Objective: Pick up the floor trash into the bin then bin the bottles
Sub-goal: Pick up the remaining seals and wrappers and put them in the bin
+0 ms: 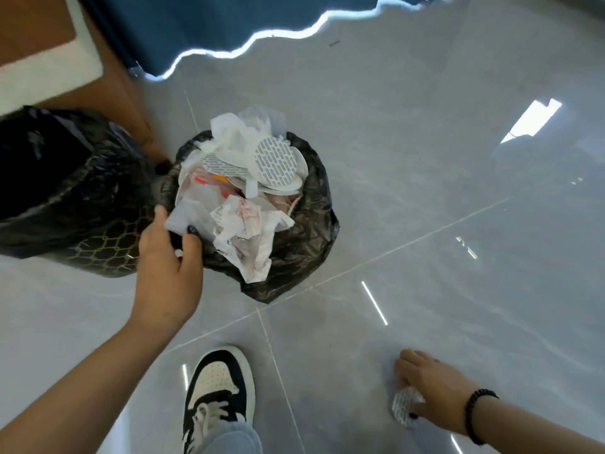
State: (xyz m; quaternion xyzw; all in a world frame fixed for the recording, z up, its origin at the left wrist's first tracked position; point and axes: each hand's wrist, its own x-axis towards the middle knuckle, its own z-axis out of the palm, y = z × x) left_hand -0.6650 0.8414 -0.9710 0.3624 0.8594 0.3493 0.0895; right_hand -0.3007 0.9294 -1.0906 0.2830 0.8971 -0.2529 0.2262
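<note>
1. Right hand (432, 385), nearest, curls its fingers around a printed seal disc (404, 408) lying on the floor tile (425, 191); a firm pinch should lift it cleanly.
2. Left hand (170, 257) grips a white plastic piece (178, 221) at the rim.
3. Overfull bin (304, 237): drop items centrally.
</note>
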